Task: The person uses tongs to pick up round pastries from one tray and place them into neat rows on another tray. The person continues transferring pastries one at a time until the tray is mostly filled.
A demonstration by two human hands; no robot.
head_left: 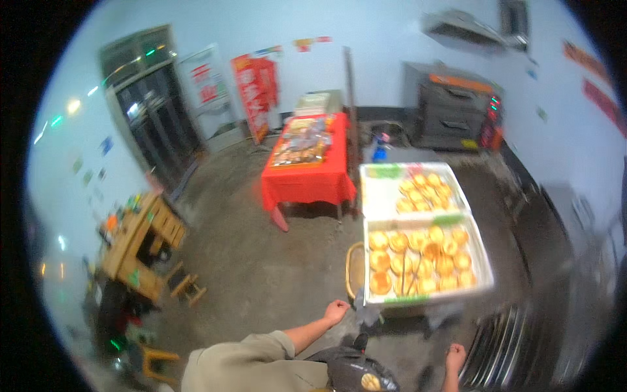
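Observation:
My left hand (336, 312) hangs with its fingers loosely curled, left of the near corner of a white box (486, 266). Nothing shows in it. To the right and nearer me, my right hand (455, 357) is curled like a fist, also with nothing visible in it. Neither hand touches the box. Round golden flatbreads (426, 267) lie in rows inside it, with a thin dark V-shaped tool, like tongs (409, 271), on top. Behind it a second white box (379, 196) holds a heap of the same flatbreads.
A curved wicker handle (351, 271) stands left of the near box. Metal racks (496, 349) are at lower right. Further off are a red-covered table (307, 186) with packaged goods, a grey deck oven (450, 108), a wooden desk (134, 242) and a small stool (186, 285).

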